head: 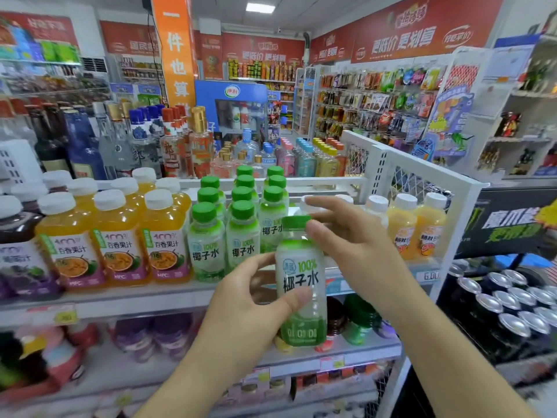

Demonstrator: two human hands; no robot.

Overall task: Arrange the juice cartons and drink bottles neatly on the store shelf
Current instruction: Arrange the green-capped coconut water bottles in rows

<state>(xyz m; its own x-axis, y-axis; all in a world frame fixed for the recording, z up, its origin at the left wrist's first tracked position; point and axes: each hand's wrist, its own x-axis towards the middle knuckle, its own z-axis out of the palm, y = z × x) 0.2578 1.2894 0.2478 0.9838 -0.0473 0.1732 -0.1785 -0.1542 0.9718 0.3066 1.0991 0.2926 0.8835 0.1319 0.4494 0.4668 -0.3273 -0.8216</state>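
Observation:
I hold a green-capped coconut water bottle (301, 285) upright in front of the top shelf (168, 300). My left hand (253, 294) grips its middle, thumb across the label. My right hand (346, 236) is beside the bottle's cap, thumb against the neck, fingers stretched out. Behind it on the shelf stand rows of matching coconut water bottles (223, 230). To their left are orange passion fruit juice bottles (120, 236) with white caps. White-capped orange drink bottles (416, 224) stand at the shelf's right end.
Dark purple juice bottles (18, 251) fill the shelf's far left. Liquor bottles (120, 140) stand behind. A white mesh side panel (422, 182) closes the shelf's right end. Black cans (512, 306) are stacked at lower right. Lower shelves (150, 369) hold more drinks.

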